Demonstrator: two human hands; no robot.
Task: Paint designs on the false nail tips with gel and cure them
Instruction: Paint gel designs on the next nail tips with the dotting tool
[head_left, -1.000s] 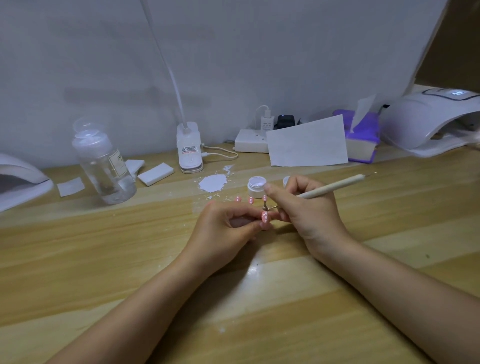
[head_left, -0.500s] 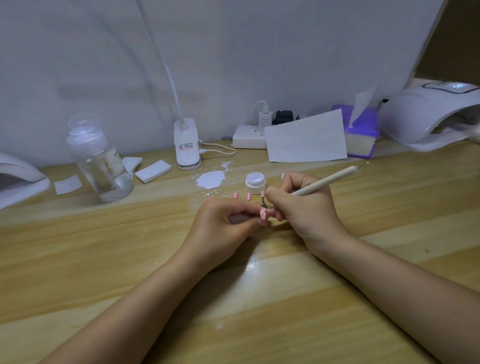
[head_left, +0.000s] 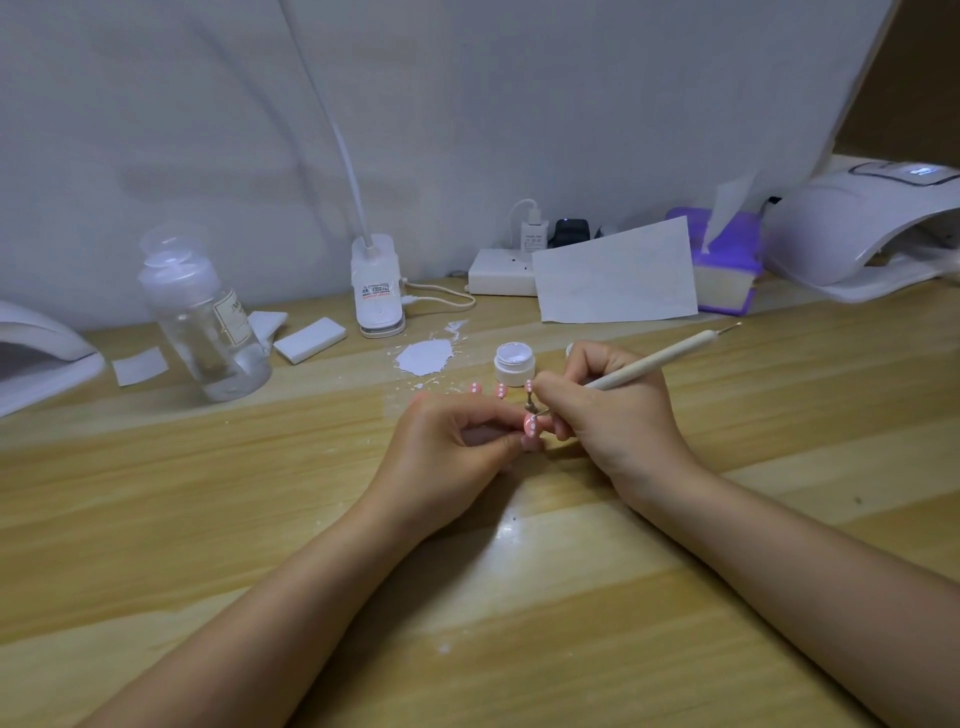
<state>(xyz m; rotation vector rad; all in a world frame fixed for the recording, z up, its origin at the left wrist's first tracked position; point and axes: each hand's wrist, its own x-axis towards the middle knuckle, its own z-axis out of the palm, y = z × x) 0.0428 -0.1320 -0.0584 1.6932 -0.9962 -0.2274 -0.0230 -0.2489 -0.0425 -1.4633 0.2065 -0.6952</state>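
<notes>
My left hand (head_left: 457, 447) pinches a pink false nail tip (head_left: 531, 427) that carries white dots. My right hand (head_left: 608, 410) grips a cream dotting pen (head_left: 654, 359), whose lower metal tip touches that nail. Behind my fingers, more pink nail tips (head_left: 500, 391) with white dots stand in a row on the table. An open white gel jar (head_left: 514, 362) sits just beyond them, and its lid is partly hidden by my right hand. A white curing lamp (head_left: 862, 234) stands at the far right.
A clear pump bottle (head_left: 205, 322), white pads (head_left: 310, 340) and a second lamp (head_left: 36, 353) are on the left. A clip lamp base (head_left: 376, 286), power strip (head_left: 501, 273), paper sheet (head_left: 618, 273) and purple tissue box (head_left: 724, 265) line the back. A white smear (head_left: 423, 357) marks the wood.
Both hands stay together over the nail tip with only tiny movements of the pen tip. The view has dipped slightly.
</notes>
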